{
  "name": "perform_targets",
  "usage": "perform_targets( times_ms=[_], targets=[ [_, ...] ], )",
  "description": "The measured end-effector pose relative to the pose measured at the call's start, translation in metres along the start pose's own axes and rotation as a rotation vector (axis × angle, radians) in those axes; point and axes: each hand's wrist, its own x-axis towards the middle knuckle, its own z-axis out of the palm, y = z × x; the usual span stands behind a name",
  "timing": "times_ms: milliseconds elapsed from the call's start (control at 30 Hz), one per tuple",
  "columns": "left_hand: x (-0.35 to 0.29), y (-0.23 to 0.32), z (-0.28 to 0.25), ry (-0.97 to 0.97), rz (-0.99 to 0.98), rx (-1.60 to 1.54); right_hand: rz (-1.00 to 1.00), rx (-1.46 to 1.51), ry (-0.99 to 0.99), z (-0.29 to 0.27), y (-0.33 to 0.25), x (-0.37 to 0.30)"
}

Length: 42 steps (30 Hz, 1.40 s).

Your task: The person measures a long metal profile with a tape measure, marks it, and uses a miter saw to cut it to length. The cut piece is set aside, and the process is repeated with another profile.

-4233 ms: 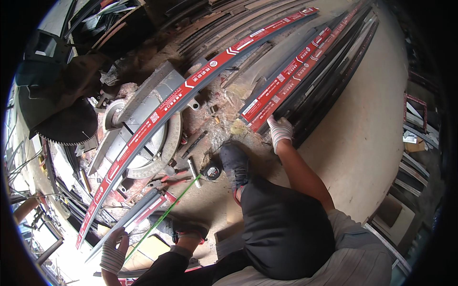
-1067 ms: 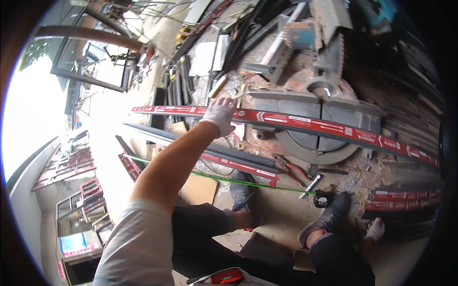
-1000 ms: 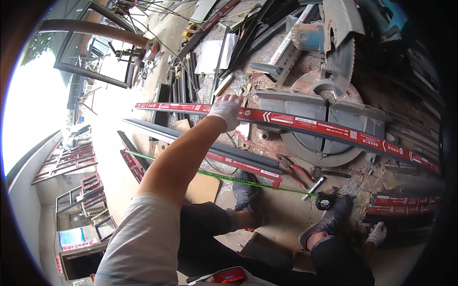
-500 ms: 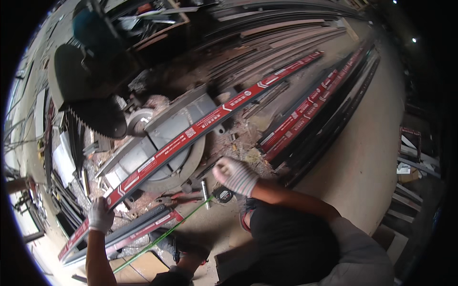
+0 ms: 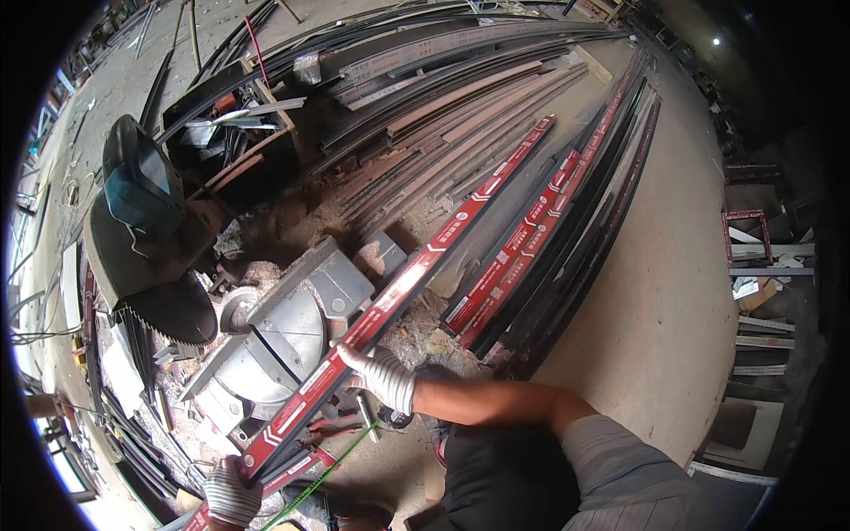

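Note:
A long bar profile with red printed film (image 5: 440, 242) slants from the lower left to the upper right, over the front edge of a cutting saw's metal table (image 5: 257, 367). My left hand (image 5: 232, 496), in a striped white glove, is closed around its near end. Farther along, my right hand (image 5: 387, 379), gloved alike, grips the near side, its thumb on top and its fingers partly hidden. The toothed saw blade (image 5: 177, 311) is raised to the left of the table. Below the bar lie red-handled pliers (image 5: 329, 427), a silver tube (image 5: 367, 416) and a green tape strip (image 5: 335, 462).
More red-filmed and black profiles (image 5: 531, 234) lie bundled on the right. Long brown and grey strips (image 5: 469, 106) stretch across the back. A crate of offcuts (image 5: 235, 133) stands at the far left. Shavings cover the floor around the saw. Frames and offcuts (image 5: 761, 292) line the right side.
My right hand has come down from being raised in the air onto the bar. My left hand and the near end of the bar sit lower in view; the whole view has shifted.

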Motion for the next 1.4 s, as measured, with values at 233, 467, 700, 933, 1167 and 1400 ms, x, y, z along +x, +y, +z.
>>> perform_targets(
  times_ms=[233,467,700,933,1167,1400],
  targets=[
    [0.011,0.053,-0.013,0.052,0.128,0.021,-0.331,0.284,0.187,-0.023,-0.069,0.003],
    [-0.048,-0.051,-0.024,-0.12,-0.034,-0.106,-0.657,0.436,0.376,-0.106,-0.195,0.01],
    [0.004,0.058,-0.02,-0.011,0.103,-0.032,-0.613,0.696,0.161,-0.068,-0.145,0.005],
    [0.078,0.174,0.019,0.066,0.289,-0.099,-0.655,0.724,0.142,-0.071,-0.126,-0.002],
    [0.041,0.154,0.016,0.001,0.235,-0.121,-0.691,0.55,0.399,-0.137,-0.176,-0.014],
    [-0.013,0.048,0.036,-0.124,0.133,-0.301,-0.766,0.495,0.337,-0.159,-0.208,-0.008]
  ],
)
